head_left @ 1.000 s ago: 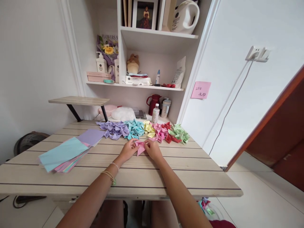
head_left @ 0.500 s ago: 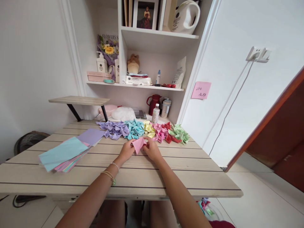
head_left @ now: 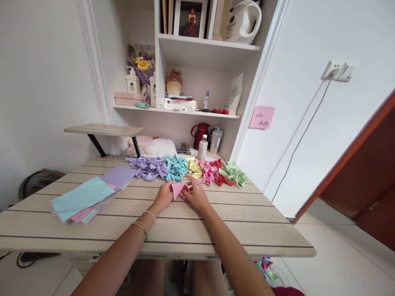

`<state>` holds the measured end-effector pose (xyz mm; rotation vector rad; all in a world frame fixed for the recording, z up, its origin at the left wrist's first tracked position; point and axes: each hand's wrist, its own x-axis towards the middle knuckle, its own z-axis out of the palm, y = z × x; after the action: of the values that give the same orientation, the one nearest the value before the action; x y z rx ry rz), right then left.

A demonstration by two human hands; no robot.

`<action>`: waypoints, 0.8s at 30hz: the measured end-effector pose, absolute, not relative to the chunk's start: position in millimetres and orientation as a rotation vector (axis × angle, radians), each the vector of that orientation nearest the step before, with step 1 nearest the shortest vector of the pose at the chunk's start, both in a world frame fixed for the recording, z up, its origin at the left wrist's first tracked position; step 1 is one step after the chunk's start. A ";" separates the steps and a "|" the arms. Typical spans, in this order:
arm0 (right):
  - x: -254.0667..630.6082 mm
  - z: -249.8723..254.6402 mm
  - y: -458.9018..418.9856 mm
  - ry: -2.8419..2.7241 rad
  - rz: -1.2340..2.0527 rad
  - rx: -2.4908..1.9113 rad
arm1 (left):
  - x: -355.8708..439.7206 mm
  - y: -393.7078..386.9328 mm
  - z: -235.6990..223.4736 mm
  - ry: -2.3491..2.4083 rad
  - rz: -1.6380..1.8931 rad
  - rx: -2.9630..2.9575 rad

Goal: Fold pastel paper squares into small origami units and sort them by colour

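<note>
Paper (head_left: 177, 190), pink, folded: probably light, crisp, easily crumpled; best held by creased edges. Left hand (head_left: 163, 195) pinches one side, right hand (head_left: 197, 197) the other.

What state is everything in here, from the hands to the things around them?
Pink paper: partly folded
Left hand: holding that paper
Right hand: holding it too
Coloured sheets: flat, fanned
Folded pieces: heaped mostly by colour
Bottle: upright, capped
Plug: in the socket
Note: stuck up
</note>
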<state>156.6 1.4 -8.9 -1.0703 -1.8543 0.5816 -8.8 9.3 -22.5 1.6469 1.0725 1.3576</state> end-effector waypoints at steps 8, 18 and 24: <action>155.2 -7.7 0.6 -1.987 0.385 -0.878 | -7.6 11.4 -21.6 1.075 1.354 1.449; 154.1 -11.7 7.2 -1.972 0.463 -0.914 | -3.6 5.0 -17.6 0.999 1.296 1.372; 155.6 -13.8 8.1 -1.789 0.428 -0.999 | -1.3 5.5 -19.1 0.957 1.242 1.354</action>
<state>155.6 8.1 -13.8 -0.9987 -1.7889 0.4285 -1.3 5.5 -19.1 1.3536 0.9566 1.2420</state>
